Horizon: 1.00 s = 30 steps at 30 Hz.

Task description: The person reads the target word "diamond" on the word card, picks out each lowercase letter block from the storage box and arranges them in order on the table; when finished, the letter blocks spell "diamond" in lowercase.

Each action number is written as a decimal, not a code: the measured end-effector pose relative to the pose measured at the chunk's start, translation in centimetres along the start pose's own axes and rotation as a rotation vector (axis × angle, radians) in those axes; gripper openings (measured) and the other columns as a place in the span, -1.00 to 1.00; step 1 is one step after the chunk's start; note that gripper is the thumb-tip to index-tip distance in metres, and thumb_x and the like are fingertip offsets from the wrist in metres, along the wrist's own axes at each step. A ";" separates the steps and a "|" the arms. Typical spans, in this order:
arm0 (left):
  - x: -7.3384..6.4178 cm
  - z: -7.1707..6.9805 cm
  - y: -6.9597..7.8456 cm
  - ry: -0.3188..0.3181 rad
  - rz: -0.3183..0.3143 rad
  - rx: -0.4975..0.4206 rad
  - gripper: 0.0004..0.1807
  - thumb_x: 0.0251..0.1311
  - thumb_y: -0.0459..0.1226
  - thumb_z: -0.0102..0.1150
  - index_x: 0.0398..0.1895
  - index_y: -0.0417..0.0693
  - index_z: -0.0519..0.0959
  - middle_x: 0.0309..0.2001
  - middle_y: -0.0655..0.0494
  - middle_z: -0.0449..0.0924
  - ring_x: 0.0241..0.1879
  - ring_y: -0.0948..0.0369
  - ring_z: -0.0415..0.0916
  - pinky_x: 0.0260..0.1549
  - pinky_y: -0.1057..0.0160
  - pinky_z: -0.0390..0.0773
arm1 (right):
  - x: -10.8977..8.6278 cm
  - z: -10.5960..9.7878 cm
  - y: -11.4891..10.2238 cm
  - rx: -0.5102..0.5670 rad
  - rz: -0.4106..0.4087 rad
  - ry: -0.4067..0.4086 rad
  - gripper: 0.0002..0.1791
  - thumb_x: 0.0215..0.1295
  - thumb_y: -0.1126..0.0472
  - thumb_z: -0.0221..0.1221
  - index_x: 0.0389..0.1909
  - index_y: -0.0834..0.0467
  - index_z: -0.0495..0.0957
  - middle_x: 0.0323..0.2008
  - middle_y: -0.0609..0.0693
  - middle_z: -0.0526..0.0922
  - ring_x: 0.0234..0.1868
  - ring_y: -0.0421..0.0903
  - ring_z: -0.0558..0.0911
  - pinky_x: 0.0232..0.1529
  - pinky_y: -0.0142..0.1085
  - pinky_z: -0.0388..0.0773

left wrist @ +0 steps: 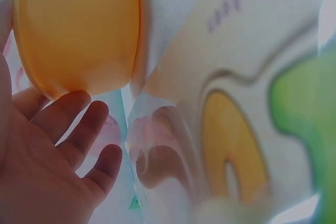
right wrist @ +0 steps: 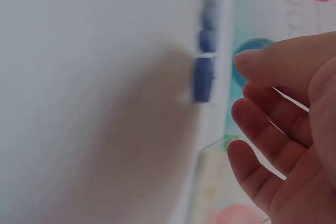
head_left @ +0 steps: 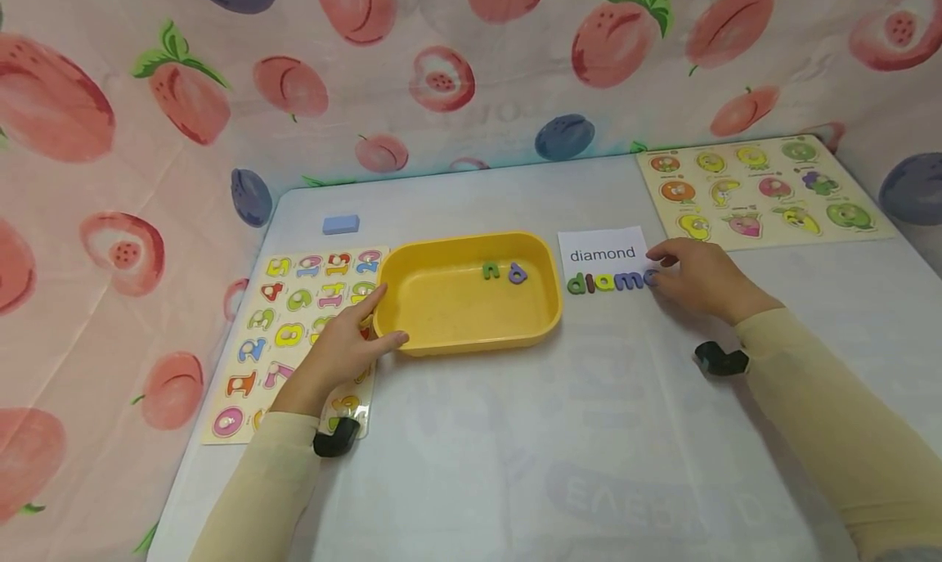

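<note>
My left hand holds the near left corner of a yellow tray, the thumb at its front rim and the fingers along its left side. In the left wrist view, fingertips meet the tray's outer wall. Inside the tray lie a green letter n and a purple letter d. My right hand is at the end of a letter row, beside a blue letter o. Its fingers look relaxed and apart from the letters in the right wrist view. The row reads "diamo" below a white card printed "diamond".
A number puzzle board lies left of the tray, partly under my left arm. Behind it sits a small blue block. A fruit puzzle board is at the back right. Fruit-patterned cloth rises behind the white tabletop.
</note>
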<state>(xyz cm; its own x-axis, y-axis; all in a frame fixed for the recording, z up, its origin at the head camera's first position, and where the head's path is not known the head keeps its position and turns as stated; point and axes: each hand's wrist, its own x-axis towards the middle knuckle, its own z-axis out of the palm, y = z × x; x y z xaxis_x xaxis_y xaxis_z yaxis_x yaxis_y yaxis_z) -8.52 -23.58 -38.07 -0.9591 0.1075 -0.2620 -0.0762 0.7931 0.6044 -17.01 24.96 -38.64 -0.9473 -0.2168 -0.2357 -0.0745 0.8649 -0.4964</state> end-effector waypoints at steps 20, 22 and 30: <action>0.0 0.0 0.1 -0.006 -0.009 -0.005 0.03 0.16 0.22 0.30 0.62 0.21 0.02 0.51 -0.22 0.10 0.46 -0.18 0.06 0.37 -0.23 0.13 | -1.3 -0.5 -7.8 -0.088 -0.343 0.098 -0.55 0.36 0.23 0.25 0.25 0.23 0.55 0.18 0.20 0.60 0.25 0.19 0.50 0.26 0.13 0.40; 0.0 0.0 0.1 -0.006 -0.010 -0.001 0.03 0.17 0.23 0.29 0.62 0.21 0.02 0.51 -0.22 0.11 0.46 -0.18 0.06 0.36 -0.24 0.13 | -1.2 -0.2 -8.6 -0.079 -0.366 0.085 -0.54 0.37 0.23 0.25 0.26 0.23 0.54 0.20 0.19 0.59 0.26 0.19 0.49 0.27 0.13 0.40; 0.0 0.0 0.2 0.002 -0.005 0.009 0.03 0.17 0.20 0.30 0.62 0.19 0.03 0.50 -0.23 0.12 0.46 -0.18 0.07 0.36 -0.23 0.14 | -0.2 1.5 -11.2 -0.046 -0.458 0.041 -0.53 0.38 0.26 0.24 0.28 0.26 0.52 0.22 0.16 0.58 0.26 0.16 0.51 0.27 0.06 0.41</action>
<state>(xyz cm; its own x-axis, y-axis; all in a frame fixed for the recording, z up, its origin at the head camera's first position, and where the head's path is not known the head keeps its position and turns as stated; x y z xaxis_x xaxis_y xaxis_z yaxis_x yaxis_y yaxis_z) -8.55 -23.45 -37.99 -0.9593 0.1020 -0.2634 -0.0788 0.7989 0.5963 -15.52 14.66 -34.33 -0.8249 -0.5643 0.0326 -0.5012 0.7036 -0.5038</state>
